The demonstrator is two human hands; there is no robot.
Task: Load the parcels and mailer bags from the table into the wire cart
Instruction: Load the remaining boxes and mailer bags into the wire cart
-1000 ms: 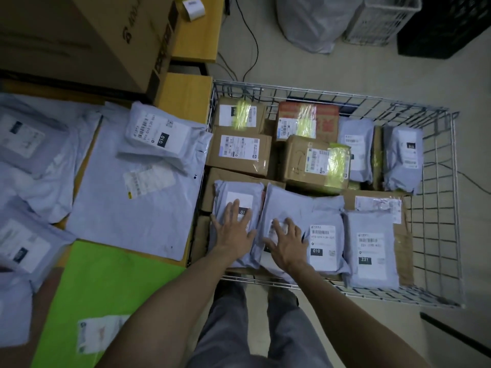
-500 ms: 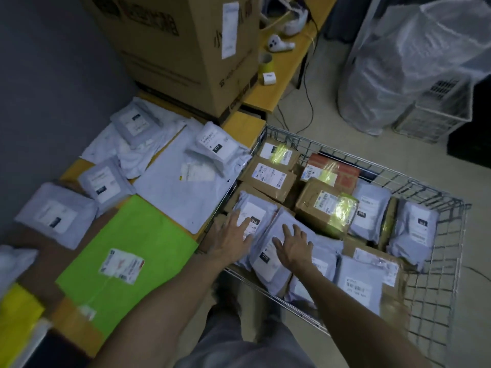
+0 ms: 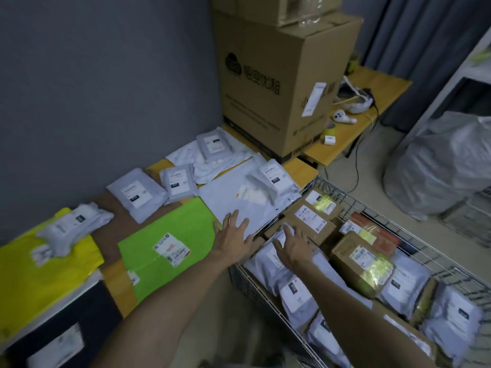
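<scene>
- Lying flat, the left hand (image 3: 233,232) touches the white mailer bag (image 3: 225,203) on the tabletop (image 3: 119,224).
- Right hand (image 3: 295,247) rests flat on grey bags (image 3: 268,264) in the wire cart (image 3: 248,284).
- Light and floppy, I think; grab its near edge.

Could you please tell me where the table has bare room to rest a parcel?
A brown strip lies bare between the yellow mailer and the green mailer; a wood corner shows beside the cardboard box. The wire cart is packed.

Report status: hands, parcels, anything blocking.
Left hand open over large flat mailer on table. Right hand open over grey mailer bag in wire cart. Several bags not yet loaded.
</scene>
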